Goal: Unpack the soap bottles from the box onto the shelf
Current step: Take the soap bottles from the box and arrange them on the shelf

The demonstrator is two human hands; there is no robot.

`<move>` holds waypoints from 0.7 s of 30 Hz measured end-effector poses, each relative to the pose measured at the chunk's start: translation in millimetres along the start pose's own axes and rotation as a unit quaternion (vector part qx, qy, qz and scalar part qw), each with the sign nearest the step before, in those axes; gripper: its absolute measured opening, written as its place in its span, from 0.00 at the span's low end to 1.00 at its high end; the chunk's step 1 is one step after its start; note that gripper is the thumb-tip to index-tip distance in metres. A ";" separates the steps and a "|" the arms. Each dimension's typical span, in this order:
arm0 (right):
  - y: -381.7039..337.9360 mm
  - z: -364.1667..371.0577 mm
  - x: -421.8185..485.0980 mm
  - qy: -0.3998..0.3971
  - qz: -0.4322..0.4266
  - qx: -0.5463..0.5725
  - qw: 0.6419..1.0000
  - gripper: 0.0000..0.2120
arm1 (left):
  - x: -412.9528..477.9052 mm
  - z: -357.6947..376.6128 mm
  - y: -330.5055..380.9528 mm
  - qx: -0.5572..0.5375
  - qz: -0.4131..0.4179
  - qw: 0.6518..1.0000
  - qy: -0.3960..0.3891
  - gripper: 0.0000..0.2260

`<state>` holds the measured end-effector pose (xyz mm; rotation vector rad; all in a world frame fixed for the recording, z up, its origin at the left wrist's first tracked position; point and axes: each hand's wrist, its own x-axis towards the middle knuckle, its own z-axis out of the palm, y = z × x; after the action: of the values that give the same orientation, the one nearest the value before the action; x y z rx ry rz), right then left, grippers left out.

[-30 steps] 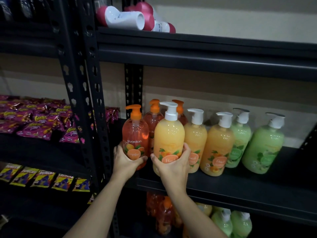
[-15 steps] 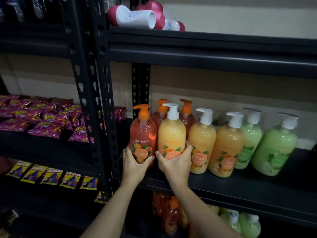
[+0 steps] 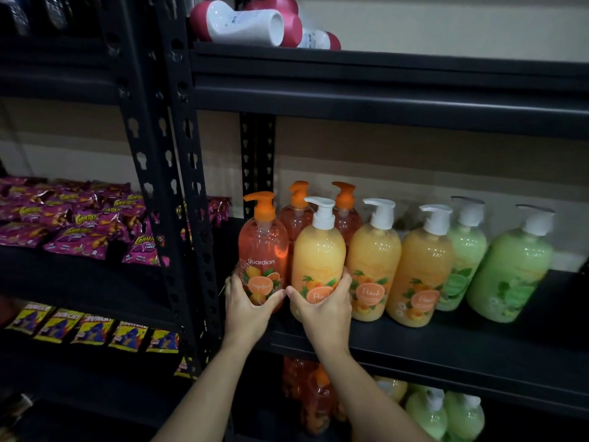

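On the black shelf [image 3: 446,352] stands a row of pump soap bottles. My left hand [image 3: 247,309] grips the base of a clear orange bottle [image 3: 263,247] at the row's left end. My right hand [image 3: 325,309] grips the base of a yellow peach bottle [image 3: 318,250] right beside it. Both bottles stand upright on the shelf, touching each other. Two more orange bottles [image 3: 345,212] stand behind them. Further right are two yellow bottles [image 3: 373,253] and two green bottles [image 3: 513,266]. The box is not in view.
A black upright post [image 3: 178,193] borders the shelf on the left. Purple snack packs [image 3: 79,224] and yellow packs [image 3: 92,328] fill the left rack. White and red bottles [image 3: 245,22] lie on the top shelf. More soap bottles [image 3: 443,413] stand on the shelf below.
Both hands have pushed their bottles slightly back on the shelf, and the yellow bottle now stands level with the row. The camera has come closer.
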<state>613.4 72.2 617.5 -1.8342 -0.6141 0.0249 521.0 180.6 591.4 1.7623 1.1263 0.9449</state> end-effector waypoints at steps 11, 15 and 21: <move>-6.7 -7.5 -2.4 -0.021 0.045 -0.052 0.997 0.49 | -6.8 -5.7 10.3 -0.004 0.022 1.000 0.021 0.46; -12.1 -17.9 -1.4 -0.059 0.067 -0.121 0.989 0.48 | -9.2 -7.9 11.6 0.013 0.022 1.000 0.013 0.46; -26.3 -53.0 9.9 -0.173 0.067 -0.259 0.948 0.33 | -26.2 -16.4 22.8 0.036 0.006 0.999 0.012 0.46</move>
<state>628.2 35.5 662.5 -2.4082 -0.7915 0.3075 505.2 154.0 614.3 1.8220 1.1794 0.9468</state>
